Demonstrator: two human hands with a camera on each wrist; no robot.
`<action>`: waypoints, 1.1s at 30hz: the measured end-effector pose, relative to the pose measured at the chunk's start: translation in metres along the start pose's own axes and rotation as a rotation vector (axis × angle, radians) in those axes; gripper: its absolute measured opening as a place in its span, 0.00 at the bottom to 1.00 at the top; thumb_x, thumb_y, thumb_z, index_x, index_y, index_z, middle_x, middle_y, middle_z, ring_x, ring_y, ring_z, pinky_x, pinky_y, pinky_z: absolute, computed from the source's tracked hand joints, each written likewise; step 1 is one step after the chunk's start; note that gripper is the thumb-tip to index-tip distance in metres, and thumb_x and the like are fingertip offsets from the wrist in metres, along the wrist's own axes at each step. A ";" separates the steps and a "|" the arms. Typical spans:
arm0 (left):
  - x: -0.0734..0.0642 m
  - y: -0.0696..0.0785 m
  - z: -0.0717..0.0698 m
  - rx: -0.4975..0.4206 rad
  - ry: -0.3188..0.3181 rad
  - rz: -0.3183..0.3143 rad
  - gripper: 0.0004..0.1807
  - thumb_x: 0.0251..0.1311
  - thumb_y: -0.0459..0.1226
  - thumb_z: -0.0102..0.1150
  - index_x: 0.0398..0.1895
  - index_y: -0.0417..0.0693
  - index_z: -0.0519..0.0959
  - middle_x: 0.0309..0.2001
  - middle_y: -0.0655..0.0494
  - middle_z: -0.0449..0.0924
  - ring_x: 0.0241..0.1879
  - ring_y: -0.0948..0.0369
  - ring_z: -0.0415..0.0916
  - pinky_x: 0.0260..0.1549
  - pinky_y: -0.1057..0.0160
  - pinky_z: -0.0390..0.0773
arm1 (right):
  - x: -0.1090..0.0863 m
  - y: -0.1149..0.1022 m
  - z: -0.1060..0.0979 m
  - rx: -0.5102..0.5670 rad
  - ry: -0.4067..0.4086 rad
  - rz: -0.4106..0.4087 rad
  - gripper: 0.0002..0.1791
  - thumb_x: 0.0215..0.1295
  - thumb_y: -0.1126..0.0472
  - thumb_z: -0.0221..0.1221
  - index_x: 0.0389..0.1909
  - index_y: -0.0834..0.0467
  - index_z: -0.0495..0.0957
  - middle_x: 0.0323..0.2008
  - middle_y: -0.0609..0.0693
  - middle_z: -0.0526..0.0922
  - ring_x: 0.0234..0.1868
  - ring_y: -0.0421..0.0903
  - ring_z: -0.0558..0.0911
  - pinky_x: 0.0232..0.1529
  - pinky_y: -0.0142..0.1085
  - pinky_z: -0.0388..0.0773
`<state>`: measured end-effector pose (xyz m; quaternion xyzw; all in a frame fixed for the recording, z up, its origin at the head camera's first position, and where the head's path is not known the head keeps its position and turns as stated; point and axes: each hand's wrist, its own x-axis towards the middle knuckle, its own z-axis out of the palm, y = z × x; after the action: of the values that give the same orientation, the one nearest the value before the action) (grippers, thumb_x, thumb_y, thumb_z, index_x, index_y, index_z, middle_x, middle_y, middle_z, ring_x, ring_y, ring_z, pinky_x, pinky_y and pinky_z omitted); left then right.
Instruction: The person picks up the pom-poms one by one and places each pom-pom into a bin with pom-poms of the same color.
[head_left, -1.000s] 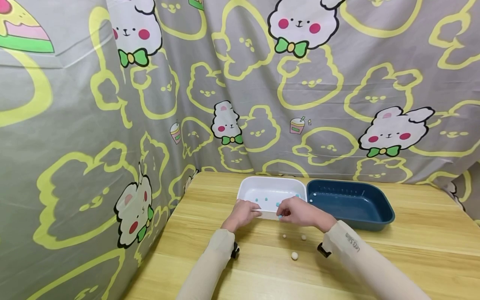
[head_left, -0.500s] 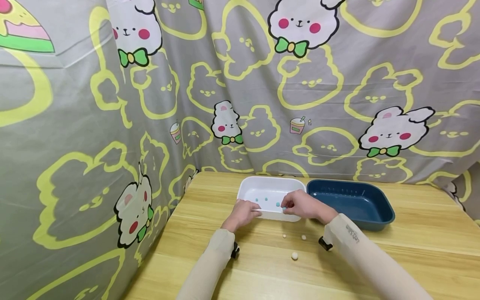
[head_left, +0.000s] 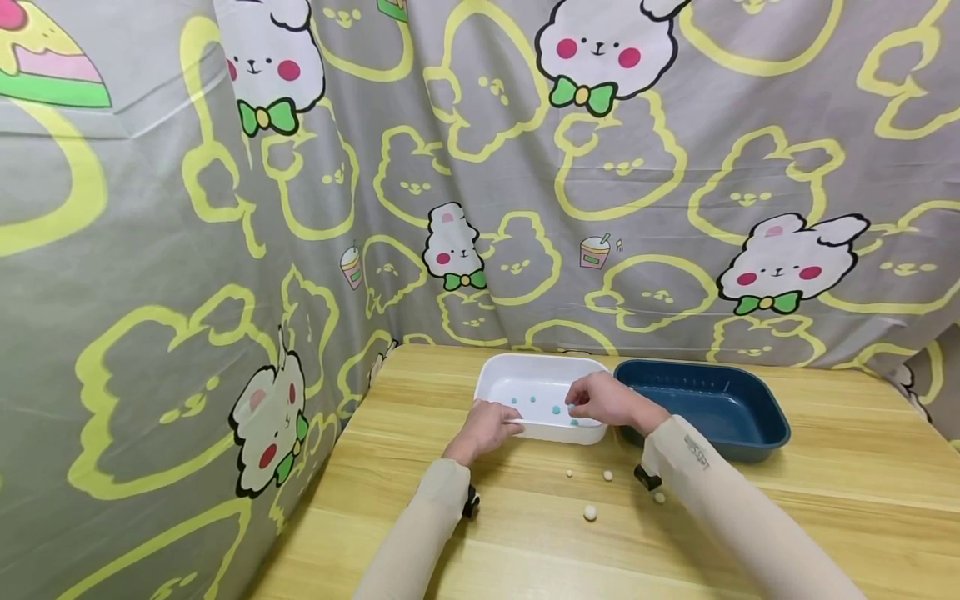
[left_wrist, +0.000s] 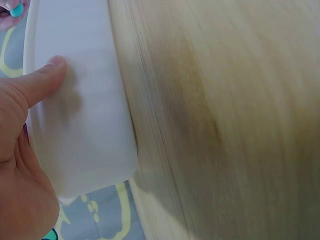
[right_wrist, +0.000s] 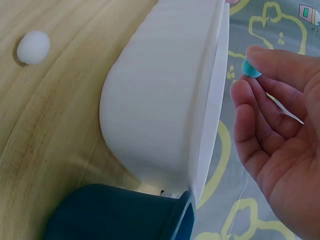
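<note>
My left hand holds the near rim of a white tub in the head view. Its thumb lies along the tub's outer wall in the left wrist view; the other fingers are mostly hidden behind the rim. Over the tub's right part is my right hand. Between thumb and forefinger it pinches a small teal ball, clearly seen in the right wrist view, above rim height. Several similar teal balls, such as one teal ball, lie on the tub's floor.
A dark blue tub stands directly right of the white one. Several small white balls lie on the wooden table in front, the largest white ball nearest me. A patterned curtain hangs behind and to the left.
My right hand has moved up and inward from the white tub's front rim, still pinching a teal ball. A white ball now shows beside the right sleeve. My left hand stays put.
</note>
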<state>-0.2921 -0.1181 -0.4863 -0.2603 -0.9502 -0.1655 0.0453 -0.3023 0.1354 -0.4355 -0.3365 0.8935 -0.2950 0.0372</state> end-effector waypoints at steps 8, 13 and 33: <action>0.000 -0.001 0.001 -0.004 0.012 0.010 0.06 0.59 0.44 0.62 0.27 0.58 0.86 0.27 0.71 0.83 0.31 0.71 0.76 0.43 0.61 0.62 | 0.007 0.009 -0.002 0.015 -0.003 0.107 0.05 0.59 0.64 0.64 0.35 0.60 0.84 0.29 0.44 0.81 0.31 0.40 0.77 0.35 0.37 0.76; 0.000 -0.001 0.001 -0.002 0.015 0.010 0.06 0.59 0.45 0.62 0.27 0.58 0.86 0.27 0.71 0.83 0.31 0.71 0.77 0.43 0.61 0.62 | 0.010 0.017 -0.001 0.033 0.018 0.160 0.04 0.58 0.64 0.64 0.34 0.59 0.84 0.28 0.45 0.81 0.30 0.41 0.77 0.34 0.37 0.75; -0.001 0.000 0.000 -0.005 0.015 0.007 0.06 0.58 0.45 0.63 0.27 0.58 0.86 0.27 0.71 0.83 0.30 0.71 0.76 0.43 0.61 0.62 | 0.021 0.035 -0.004 0.076 0.053 0.248 0.07 0.59 0.65 0.63 0.36 0.64 0.82 0.30 0.49 0.82 0.32 0.45 0.77 0.35 0.39 0.75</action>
<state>-0.2917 -0.1185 -0.4867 -0.2626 -0.9484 -0.1697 0.0525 -0.3398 0.1452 -0.4491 -0.2137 0.9172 -0.3305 0.0627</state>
